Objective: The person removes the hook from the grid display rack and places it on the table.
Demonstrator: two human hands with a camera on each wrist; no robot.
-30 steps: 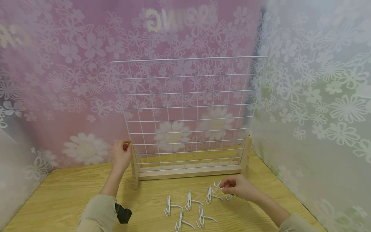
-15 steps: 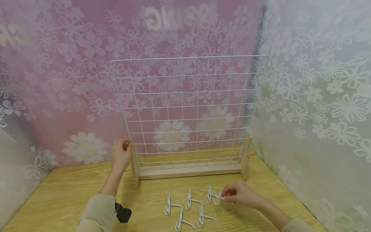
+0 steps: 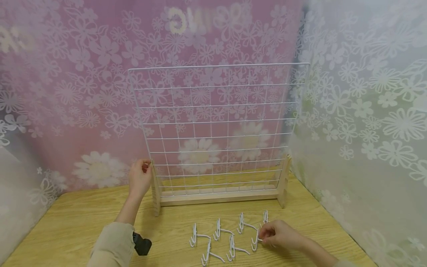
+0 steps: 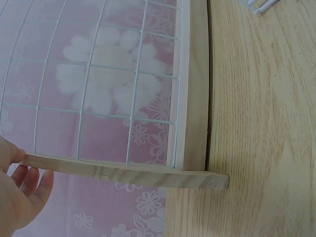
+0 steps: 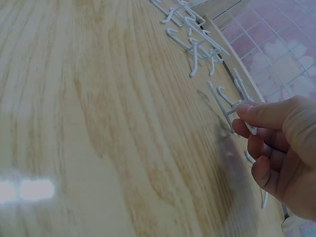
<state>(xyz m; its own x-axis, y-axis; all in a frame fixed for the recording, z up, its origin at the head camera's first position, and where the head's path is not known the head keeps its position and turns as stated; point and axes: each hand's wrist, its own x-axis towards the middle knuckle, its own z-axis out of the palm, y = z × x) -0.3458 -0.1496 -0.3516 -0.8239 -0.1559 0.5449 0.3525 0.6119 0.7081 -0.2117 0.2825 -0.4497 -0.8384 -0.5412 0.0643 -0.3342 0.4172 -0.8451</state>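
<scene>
A white wire grid [image 3: 211, 137] stands upright in a pale wooden stand [image 3: 218, 199] on the table. At the stand's left side post [image 4: 123, 173], my left hand [image 3: 140, 180] grips the end, thumb on one face and fingertips on the other. My right hand [image 3: 281, 234] pinches a white wire hook [image 3: 256, 239] by its arm, low over the tabletop. In the right wrist view, thumb and forefinger close on that hook [image 5: 221, 106] while the other fingers curl below. Several matching hooks [image 3: 231, 247] lie in two rows before the stand.
One more hook [image 3: 265, 216] sits just behind my right hand, partly covered by it. The wood-grain table [image 3: 83, 222] meets a flowered pink curtain [image 3: 83, 92] behind and a pale flowered wall [image 3: 360, 148] at right.
My right hand has moved the held hook nearer and down to the right end of the front row. The hook behind it has come into view. My left hand stays on the post.
</scene>
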